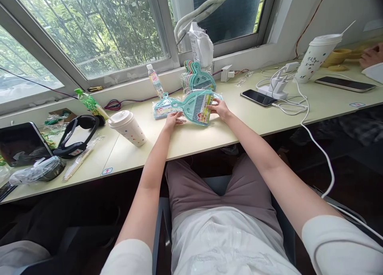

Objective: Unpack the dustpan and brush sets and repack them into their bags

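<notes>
A teal mini dustpan and brush set [191,108] in clear wrap, with a yellow and red label, is held tilted just above the table by both hands. My left hand [174,120] has its fingers around the handle end. On the other side, my right hand [220,109] grips the wide edge beside the label. Another wrapped teal dustpan set [161,110] lies to the left, partly behind my left hand. Behind them, several dustpan sets [199,78] in mixed colours lean together by the window sill.
Left of my hands stand a paper cup [128,127], a clear bottle [154,81] and a green bottle [89,101]; headphones [76,137] lie further left. At right are a phone [257,97], a charger with cables [277,87] and a tall cup [317,58]. Another person's hand [371,56] shows far right.
</notes>
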`<control>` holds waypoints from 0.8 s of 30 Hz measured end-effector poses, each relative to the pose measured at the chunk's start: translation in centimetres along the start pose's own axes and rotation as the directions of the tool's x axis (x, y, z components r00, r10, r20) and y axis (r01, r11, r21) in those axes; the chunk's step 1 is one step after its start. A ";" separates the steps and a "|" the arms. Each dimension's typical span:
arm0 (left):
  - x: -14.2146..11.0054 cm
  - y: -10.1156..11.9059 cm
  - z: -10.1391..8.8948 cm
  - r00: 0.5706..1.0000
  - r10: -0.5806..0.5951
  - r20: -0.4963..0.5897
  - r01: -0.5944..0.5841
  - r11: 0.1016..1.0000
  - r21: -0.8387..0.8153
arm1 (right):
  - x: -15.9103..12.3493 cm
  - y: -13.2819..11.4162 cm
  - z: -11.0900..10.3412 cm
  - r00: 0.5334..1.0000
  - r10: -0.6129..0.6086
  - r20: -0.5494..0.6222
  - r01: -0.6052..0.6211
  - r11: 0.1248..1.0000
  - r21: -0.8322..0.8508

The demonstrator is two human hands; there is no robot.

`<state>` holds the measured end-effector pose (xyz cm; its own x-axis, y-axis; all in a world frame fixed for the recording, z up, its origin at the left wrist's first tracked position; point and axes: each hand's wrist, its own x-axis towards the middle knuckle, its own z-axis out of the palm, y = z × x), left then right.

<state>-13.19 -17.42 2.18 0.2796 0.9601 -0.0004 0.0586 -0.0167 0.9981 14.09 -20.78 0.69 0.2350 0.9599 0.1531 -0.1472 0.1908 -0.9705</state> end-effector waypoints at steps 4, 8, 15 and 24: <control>0.5 0.2 -1.2 0.982 0.026 -0.188 -0.027 1.000 -0.001 | 0.3 -0.1 -0.6 1.000 -0.005 -0.001 0.005 1.000 0.005; 0.7 0.3 -2.2 0.973 0.021 -0.230 -0.026 0.999 -0.020 | 0.3 -0.2 -0.8 1.000 -0.004 -0.015 0.005 1.000 0.019; 0.2 0.2 -2.1 0.993 0.031 -0.112 -0.031 1.000 0.002 | 0.1 0.0 -0.7 1.000 0.000 -0.029 0.000 1.000 0.012; 1.5 -0.2 -3.8 0.750 -0.046 -0.659 0.034 0.999 -0.030 | 0.6 0.1 -1.2 0.984 0.015 -0.180 -0.005 0.999 0.053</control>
<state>-16.42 -14.95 2.18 -0.4248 0.9053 -0.0057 0.0392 0.0247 0.9989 15.36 -20.42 0.50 0.4022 0.9098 0.1027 -0.1991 0.1964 -0.9601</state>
